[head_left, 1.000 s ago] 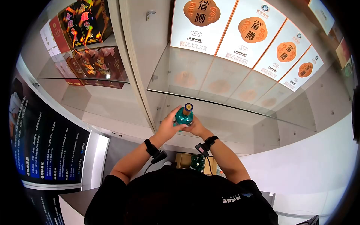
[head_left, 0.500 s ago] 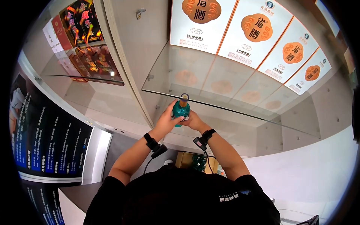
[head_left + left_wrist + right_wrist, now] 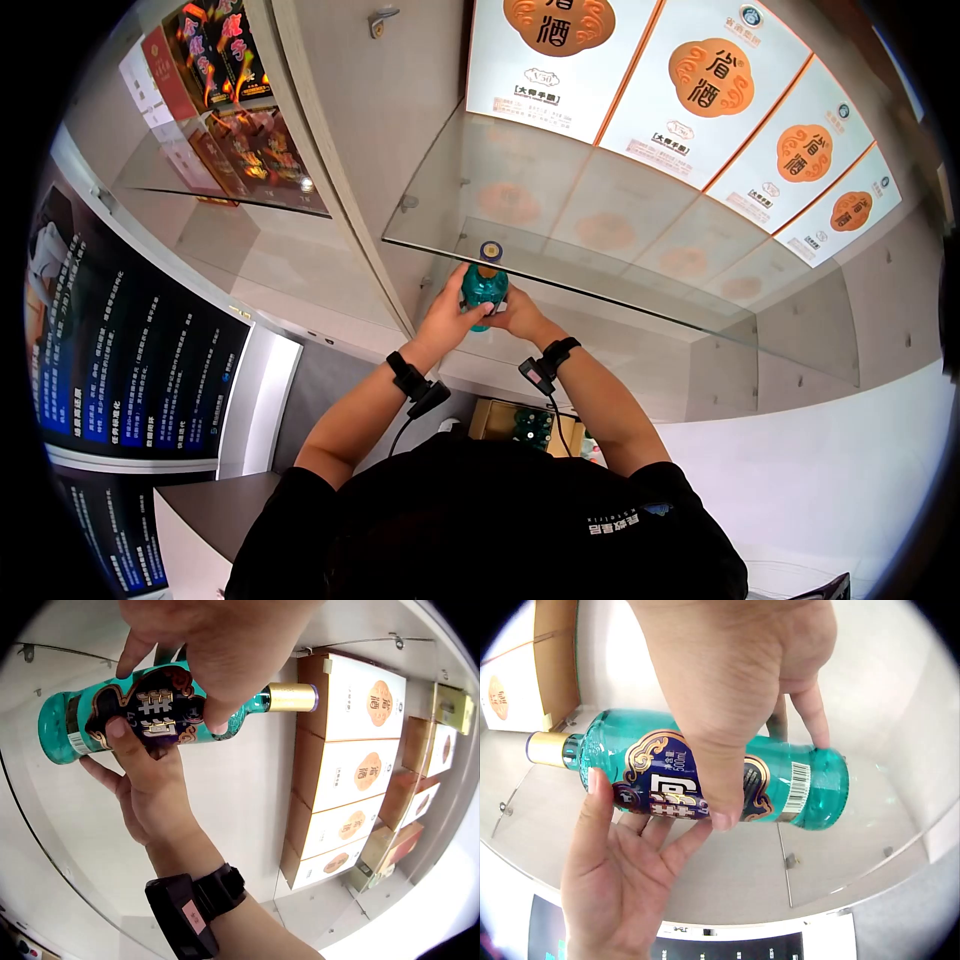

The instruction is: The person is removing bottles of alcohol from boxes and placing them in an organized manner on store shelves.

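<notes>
A teal glass liquor bottle [image 3: 484, 288], with a gold-and-blue cap and a dark blue label edged in gold, is held in both hands. My left hand [image 3: 447, 318] grips it on the shoulder side, its thumb across the front in the left wrist view. Nearer the base, my right hand [image 3: 520, 316] grips the body, the thumb [image 3: 718, 780] lying over the label. In the head view the cap overlaps the front edge of a glass shelf [image 3: 600, 297]. Parts of the label and the bottle's back are hidden by the fingers.
White boxes [image 3: 705, 100] with orange emblems stand in a row on the glass shelf. Left of a vertical panel [image 3: 335, 150], dark and red boxes [image 3: 225, 60] fill another shelf. Below, an open carton [image 3: 495, 420] holds several green bottles.
Both hands have moved the bottle slightly up and left in the head view, so its cap now overlaps the shelf edge. The grip looks the same.
</notes>
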`<state>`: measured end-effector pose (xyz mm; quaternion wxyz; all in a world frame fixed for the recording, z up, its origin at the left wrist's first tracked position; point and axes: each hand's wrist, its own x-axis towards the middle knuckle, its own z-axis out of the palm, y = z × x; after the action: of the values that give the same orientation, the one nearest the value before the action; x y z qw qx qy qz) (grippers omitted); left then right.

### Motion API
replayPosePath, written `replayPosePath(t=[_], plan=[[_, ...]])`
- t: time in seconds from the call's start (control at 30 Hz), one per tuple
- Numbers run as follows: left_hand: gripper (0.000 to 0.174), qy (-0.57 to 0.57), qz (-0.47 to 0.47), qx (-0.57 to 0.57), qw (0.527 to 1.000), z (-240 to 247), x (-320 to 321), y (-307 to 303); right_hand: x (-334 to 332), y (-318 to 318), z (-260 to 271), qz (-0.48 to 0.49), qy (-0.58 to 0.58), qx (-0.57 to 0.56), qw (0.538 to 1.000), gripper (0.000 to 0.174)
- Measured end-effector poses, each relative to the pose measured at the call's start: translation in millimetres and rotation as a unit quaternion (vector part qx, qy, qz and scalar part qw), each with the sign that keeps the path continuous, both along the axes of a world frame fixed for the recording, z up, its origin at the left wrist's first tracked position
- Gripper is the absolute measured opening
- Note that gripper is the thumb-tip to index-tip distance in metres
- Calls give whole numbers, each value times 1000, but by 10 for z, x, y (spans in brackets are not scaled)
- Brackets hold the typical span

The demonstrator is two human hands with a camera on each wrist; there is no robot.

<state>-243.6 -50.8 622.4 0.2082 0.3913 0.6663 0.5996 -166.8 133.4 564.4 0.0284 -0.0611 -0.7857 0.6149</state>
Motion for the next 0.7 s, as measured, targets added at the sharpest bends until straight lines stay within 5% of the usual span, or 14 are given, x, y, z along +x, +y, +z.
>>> replayPosePath(t=[0.17,0.37,0.7], plan=[[88,-13,36,18,999,-96,-23,34,-61,-2,79,-4,13,37,999,75],[94,107,94,-49,989,-246,42,0,-226,98,90,-10,13,159,987,77],[74,159,33,-102,981,-248,180,-386,-689,433,69,-41,27,124,991,82]])
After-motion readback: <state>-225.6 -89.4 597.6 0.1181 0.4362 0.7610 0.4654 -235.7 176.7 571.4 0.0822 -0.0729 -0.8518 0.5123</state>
